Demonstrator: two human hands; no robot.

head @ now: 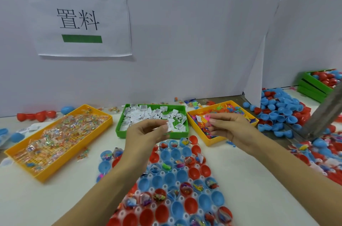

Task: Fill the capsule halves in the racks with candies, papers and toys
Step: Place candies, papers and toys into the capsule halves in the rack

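L hand [146, 131] is up over the far end of the rack [172, 179], thumb and forefinger pinching a small folded white paper [169, 126]. R hand [228, 127] is just opposite, fingers curled, pinching a small pink toy [207, 117] at the tips; the two hands are near each other but not touching.

Below them the white rack holds red and blue capsule halves [190, 205], open side up. Some have wrapped candy, paper or a toy inside, others are bare.

Behind the hands sit 3 trays: green tray [148, 134] w/ folded papers in the middle, yellow tray [59, 167] w/ wrapped candies to the left, smaller yellow tray [215, 140] w/ colourful toys to the right, under the R hand.

Far right: a heap of loose red and blue halves [281, 111], plus a green crate [314, 85] w/ more. A printed sign [81, 20] hangs on the white wall.
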